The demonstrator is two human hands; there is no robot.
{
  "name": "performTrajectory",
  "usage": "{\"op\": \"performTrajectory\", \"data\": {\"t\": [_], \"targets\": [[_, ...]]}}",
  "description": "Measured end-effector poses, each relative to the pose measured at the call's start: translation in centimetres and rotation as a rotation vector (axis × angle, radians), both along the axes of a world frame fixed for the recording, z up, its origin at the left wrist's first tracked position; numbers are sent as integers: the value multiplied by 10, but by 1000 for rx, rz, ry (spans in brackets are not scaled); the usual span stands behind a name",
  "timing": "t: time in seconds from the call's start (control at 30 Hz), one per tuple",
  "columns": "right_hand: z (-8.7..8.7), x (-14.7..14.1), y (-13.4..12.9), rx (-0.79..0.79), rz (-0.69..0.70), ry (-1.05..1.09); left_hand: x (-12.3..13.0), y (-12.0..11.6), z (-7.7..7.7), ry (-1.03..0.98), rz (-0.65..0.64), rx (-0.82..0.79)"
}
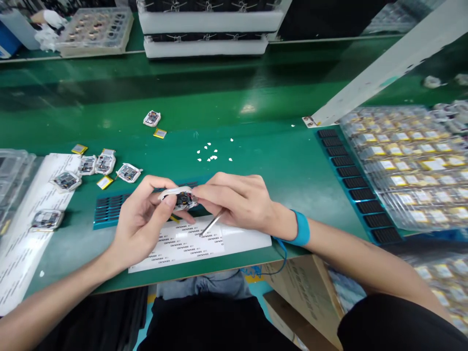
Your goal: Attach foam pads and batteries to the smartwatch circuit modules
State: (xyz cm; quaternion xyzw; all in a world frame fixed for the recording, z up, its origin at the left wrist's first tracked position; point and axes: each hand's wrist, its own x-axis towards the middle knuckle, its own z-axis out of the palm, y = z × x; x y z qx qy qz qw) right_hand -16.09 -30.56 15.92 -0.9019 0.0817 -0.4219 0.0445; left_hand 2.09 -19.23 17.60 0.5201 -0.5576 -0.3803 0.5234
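My left hand grips a small white device housing between thumb and fingers, its inner circuit parts showing. At the housing's right edge are the fingertips of my right hand, which also holds a thin metal tool whose end points down and left. A blue band circles my right wrist. Both hands are above a white printed sheet near the table's front edge. Just under the housing a bit of yellow shows, partly hidden by my left fingers.
Several open housings and yellow-edged batteries lie at the left. Small white pieces are scattered behind my hands. Black strips and a clear tray of batteries are at the right, by a slanted white post.
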Motion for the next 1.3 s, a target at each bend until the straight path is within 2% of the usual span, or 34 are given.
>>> {"op": "performTrajectory", "data": {"t": [0.07,0.2,0.27,0.4,0.7,0.93,1.13,1.3], "targets": [[0,0,0,17,38,0,0,3,0,-44,28,1],[1,1,5,79,68,57,-1,8,0,-314,149,-84],[0,2,7,94,68,67,-2,9,1,-407,169,-114],[-2,3,8,98,51,55,-4,7,2,-453,152,-107],[-9,6,16,85,-9,64,-4,5,-7,-591,148,-179],[-7,7,16,111,-33,68,-3,5,-7,-647,173,-200],[-6,4,19,122,-17,201,-3,8,-12,-858,179,-355],[-8,6,13,134,18,250,-3,8,-9,-824,165,-259]]}}
